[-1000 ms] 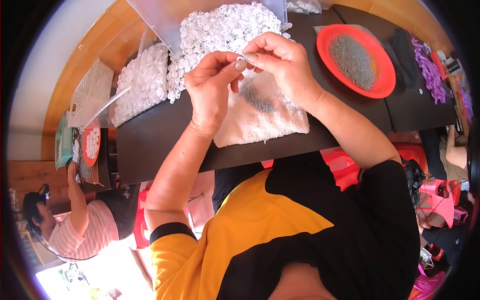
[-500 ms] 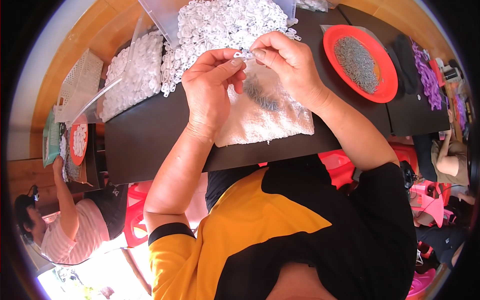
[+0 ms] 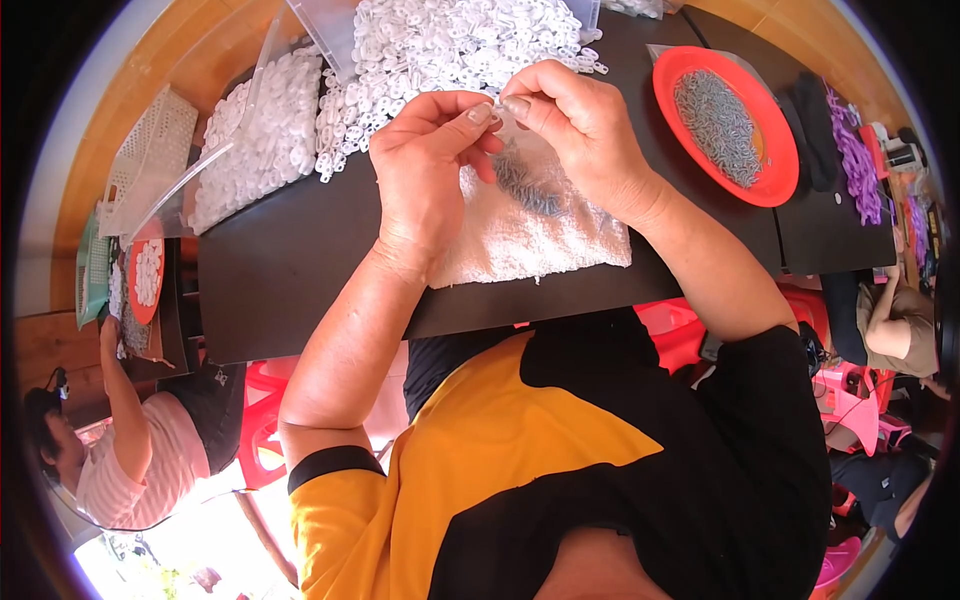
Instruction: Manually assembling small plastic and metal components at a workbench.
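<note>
Both hands (image 3: 430, 170) (image 3: 580, 125) lowered slightly; one red dish (image 3: 775, 180), one towel (image 3: 530, 235).

Work surface: a dark table (image 3: 300, 270) is set on a wooden floor (image 3: 190, 60).
Seating: red plastic stools (image 3: 262, 420) are placed beneath and beside the table.
Light: strong daylight is admitted at the lower left (image 3: 180, 545), where the picture is washed out.
Surroundings: a second dark table (image 3: 835, 235) is butted against the first on the right.
</note>
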A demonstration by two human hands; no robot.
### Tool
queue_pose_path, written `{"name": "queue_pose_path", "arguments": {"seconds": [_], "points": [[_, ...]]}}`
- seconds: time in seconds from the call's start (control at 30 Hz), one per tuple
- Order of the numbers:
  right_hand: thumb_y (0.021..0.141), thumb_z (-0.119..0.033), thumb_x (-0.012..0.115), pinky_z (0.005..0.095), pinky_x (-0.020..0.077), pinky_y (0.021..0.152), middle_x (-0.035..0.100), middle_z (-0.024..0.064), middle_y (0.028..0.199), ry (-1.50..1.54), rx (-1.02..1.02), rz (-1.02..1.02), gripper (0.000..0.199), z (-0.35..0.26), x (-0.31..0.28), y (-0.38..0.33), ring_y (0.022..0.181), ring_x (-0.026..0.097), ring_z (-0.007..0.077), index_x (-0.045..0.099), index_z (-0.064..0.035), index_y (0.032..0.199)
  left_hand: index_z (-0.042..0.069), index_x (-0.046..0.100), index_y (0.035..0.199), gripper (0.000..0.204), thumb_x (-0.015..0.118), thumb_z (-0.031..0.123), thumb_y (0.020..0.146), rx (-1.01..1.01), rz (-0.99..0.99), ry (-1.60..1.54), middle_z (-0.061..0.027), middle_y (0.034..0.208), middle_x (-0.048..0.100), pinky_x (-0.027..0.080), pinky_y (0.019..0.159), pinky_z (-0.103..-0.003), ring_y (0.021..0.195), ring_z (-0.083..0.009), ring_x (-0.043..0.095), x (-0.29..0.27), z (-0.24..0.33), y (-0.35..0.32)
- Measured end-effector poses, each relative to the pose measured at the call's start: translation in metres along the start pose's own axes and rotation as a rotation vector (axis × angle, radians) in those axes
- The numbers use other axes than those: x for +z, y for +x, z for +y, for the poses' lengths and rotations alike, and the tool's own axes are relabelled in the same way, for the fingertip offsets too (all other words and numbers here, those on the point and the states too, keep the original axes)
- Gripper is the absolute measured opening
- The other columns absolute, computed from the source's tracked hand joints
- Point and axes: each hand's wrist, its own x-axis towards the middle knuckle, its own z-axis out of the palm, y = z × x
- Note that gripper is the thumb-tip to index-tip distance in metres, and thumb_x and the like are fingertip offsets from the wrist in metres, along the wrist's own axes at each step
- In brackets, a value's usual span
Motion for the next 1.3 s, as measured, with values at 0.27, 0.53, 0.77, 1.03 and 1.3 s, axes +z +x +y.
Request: {"name": "queue_pose_path", "arguments": {"seconds": [0.27, 0.53, 0.77, 1.03, 1.3], "points": [[0.092, -0.001, 0.058, 0.0244, 0.0472, 0.068, 0.062, 0.0047, 0.081, -0.077, -0.023, -0.001, 0.004, 0.0, 0.002, 0.0, 0.074, 0.057, 0.0103, 0.058, 0.0005, 0.096, -0.008, 0.062, 0.102, 0.015, 0.06, 0.001, 0.091, -0.006, 0.015, 0.018, -0.0128, 0.089, 0.066, 0.047, 0.054, -0.026, 0.069, -0.0165, 0.062, 0.003, 0.0, -0.003], [0.087, 0.001, 0.058, 0.0294, 0.0473, 0.062, 0.062, 0.0093, 0.078, -0.09, -0.051, 0.043, 0.006, -0.001, 0.008, -0.003, 0.068, 0.06, 0.0199, 0.058, -0.0014, 0.092, -0.007, 0.062, 0.1, 0.013, 0.061, 0.001, 0.09, -0.024, 0.044, 0.035, -0.0127, 0.083, 0.066, 0.045, 0.051, -0.025, 0.064, -0.0154, 0.061, 0.007, 0.001, -0.007], [0.083, 0.002, 0.056, 0.0362, 0.0478, 0.06, 0.063, 0.0137, 0.08, -0.072, -0.076, 0.082, 0.011, -0.001, 0.018, 0.0, 0.068, 0.063, 0.0291, 0.059, -0.0029, 0.092, -0.005, 0.063, 0.089, 0.004, 0.063, -0.002, 0.087, 0.011, 0.096, -0.075, -0.0119, 0.076, 0.066, 0.043, 0.047, -0.024, 0.058, -0.0135, 0.058, 0.002, 0.001, -0.004], [0.082, 0.002, 0.055, 0.0395, 0.0487, 0.062, 0.064, 0.0143, 0.082, -0.183, -0.137, 0.013, 0.012, 0.0, 0.005, 0.002, 0.071, 0.063, 0.0326, 0.059, -0.0033, 0.092, -0.005, 0.062, 0.093, 0.009, 0.065, 0.0, 0.086, 0.005, 0.056, -0.014, -0.0118, 0.079, 0.067, 0.044, 0.049, -0.025, 0.063, -0.0148, 0.061, 0.0, -0.001, -0.003], [0.085, 0.005, 0.056, 0.0299, 0.0479, 0.067, 0.061, 0.0097, 0.082, -0.3, -0.152, -0.031, 0.012, 0.001, 0.0, 0.0, 0.074, 0.062, 0.022, 0.058, -0.0005, 0.095, -0.006, 0.061, 0.098, 0.012, 0.061, 0.003, 0.09, -0.072, 0.006, 0.051, -0.0143, 0.084, 0.067, 0.046, 0.053, -0.026, 0.067, -0.0172, 0.063, -0.003, 0.0, 0.0]]}}
